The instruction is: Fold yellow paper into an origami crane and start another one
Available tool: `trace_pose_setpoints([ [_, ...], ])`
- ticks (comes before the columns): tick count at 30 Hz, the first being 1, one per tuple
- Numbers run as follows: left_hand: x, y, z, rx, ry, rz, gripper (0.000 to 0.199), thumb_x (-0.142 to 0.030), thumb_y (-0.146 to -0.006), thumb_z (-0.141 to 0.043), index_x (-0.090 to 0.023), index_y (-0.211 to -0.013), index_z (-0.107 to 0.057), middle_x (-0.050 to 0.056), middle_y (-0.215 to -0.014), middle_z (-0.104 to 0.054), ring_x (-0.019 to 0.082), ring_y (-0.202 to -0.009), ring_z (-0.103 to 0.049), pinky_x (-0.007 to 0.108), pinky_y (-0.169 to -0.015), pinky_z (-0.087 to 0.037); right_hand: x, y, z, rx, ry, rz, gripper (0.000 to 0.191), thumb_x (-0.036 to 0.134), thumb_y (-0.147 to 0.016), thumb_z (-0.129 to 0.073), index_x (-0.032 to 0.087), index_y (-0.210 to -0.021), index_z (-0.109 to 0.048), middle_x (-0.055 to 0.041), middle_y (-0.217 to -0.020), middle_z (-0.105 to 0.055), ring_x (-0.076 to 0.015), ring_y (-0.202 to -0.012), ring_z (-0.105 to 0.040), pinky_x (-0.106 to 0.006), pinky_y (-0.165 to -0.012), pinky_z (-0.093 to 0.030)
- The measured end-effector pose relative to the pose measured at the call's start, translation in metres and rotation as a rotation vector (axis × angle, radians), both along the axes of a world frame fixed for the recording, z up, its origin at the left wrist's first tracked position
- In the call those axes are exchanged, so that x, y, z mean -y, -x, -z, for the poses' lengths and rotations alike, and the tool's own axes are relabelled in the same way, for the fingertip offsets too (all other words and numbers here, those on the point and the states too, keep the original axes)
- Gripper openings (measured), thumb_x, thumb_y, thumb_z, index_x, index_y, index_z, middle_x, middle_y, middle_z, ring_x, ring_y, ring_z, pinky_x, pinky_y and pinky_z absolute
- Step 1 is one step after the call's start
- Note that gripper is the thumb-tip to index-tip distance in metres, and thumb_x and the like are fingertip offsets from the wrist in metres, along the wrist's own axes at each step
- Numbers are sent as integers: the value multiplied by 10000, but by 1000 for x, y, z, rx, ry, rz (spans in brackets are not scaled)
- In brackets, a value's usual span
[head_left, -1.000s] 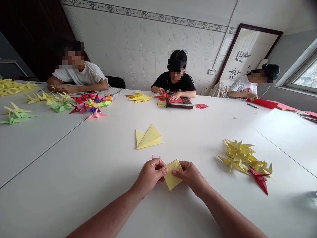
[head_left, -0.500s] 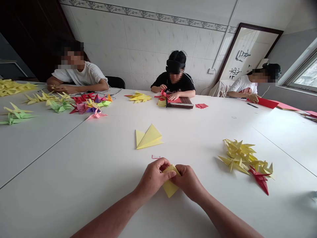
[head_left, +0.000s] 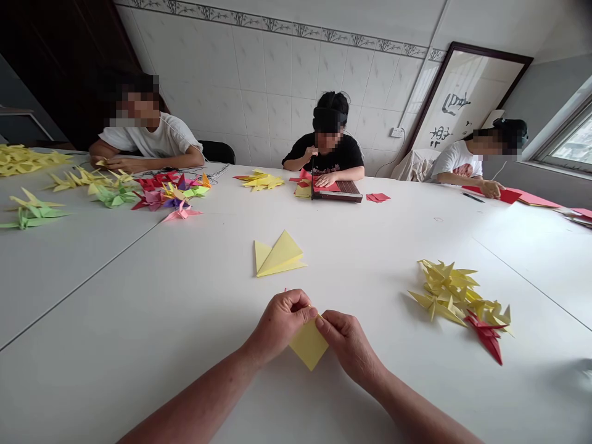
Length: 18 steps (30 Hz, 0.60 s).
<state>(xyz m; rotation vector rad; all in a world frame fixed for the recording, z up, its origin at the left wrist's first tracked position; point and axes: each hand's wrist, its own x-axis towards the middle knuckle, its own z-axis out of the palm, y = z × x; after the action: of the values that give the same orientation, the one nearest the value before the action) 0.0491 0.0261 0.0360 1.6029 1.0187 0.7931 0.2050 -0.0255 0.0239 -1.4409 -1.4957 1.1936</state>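
Note:
A folded yellow paper [head_left: 309, 346] hangs between my hands as a diamond, its lower corner pointing toward me. My left hand [head_left: 284, 320] pinches its upper left edge between thumb and fingers. With thumb and curled fingers, my right hand [head_left: 346, 340] grips the upper right edge close to the top corner. Just beyond my hands, folded yellow sheets [head_left: 280, 256] lie on the white table [head_left: 185, 320]. To the right is a pile of yellow folded paper shapes [head_left: 446, 287], with a red folded shape [head_left: 485, 336] at its near side.
Colourful paper shapes [head_left: 173, 194] lie at the left back. Across the table, one person works at a paper cutter [head_left: 340, 192]. Another person sits at the left, and a third handles red paper [head_left: 509, 196] at the right.
The yellow paper now shows a broader flat face, its folded top flap no longer visible. My hands have shifted slightly apart. The right-hand person's hand has moved to the right over the red paper.

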Motion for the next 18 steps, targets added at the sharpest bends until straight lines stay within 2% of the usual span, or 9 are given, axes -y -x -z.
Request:
trace_pose_setpoints([
  [5,1,-1,1,20,39,-13,226,-299,-779,-581,-188,-609,-483,-42,-614,-474,122,-646,-429,272,-704,-403,3,-2,-1,-30,-13,-36,402,424,-868,-462,199,-585,-284,51,-589,-238,-88,-555,-214,-242,-486,-165],
  [7,2,-2,3,35,54,-4,230,-296,-781,-579,-187,-607,-474,-52,-603,-463,111,-623,-416,296,-788,-401,3,-3,-3,-7,-7,-39,409,411,-864,-465,200,-577,-263,52,-583,-224,-86,-549,-202,-245,-483,-155],
  [10,2,-4,6,50,48,11,234,-289,-778,-585,-185,-602,-471,-68,-587,-455,93,-593,-402,332,-940,-335,3,-3,-4,25,2,-28,420,407,-853,-471,201,-565,-246,55,-569,-211,-84,-536,-189,-247,-479,-144],
  [13,-4,1,6,78,86,-50,259,-321,-758,-601,-188,-590,-455,-61,-585,-443,105,-612,-425,296,-820,-385,5,-5,-4,43,24,-9,405,412,-848,-474,188,-534,-351,54,-532,-313,-82,-512,-242,-240,-476,-174],
  [15,-13,9,5,123,114,-162,275,-362,-738,-615,-190,-599,-452,-55,-589,-438,112,-615,-435,252,-675,-385,7,-6,-3,54,51,23,388,417,-852,-468,171,-553,-488,28,-552,-471,-92,-517,-342,-235,-490,-239],
  [18,-22,20,1,179,90,-306,271,-399,-728,-633,-184,-637,-496,-51,-607,-461,100,-597,-420,216,-586,-344,9,-7,-4,0,82,104,401,472,-852,-480,163,-633,-612,-31,-657,-621,-133,-610,-492,-245,-573,-369],
])
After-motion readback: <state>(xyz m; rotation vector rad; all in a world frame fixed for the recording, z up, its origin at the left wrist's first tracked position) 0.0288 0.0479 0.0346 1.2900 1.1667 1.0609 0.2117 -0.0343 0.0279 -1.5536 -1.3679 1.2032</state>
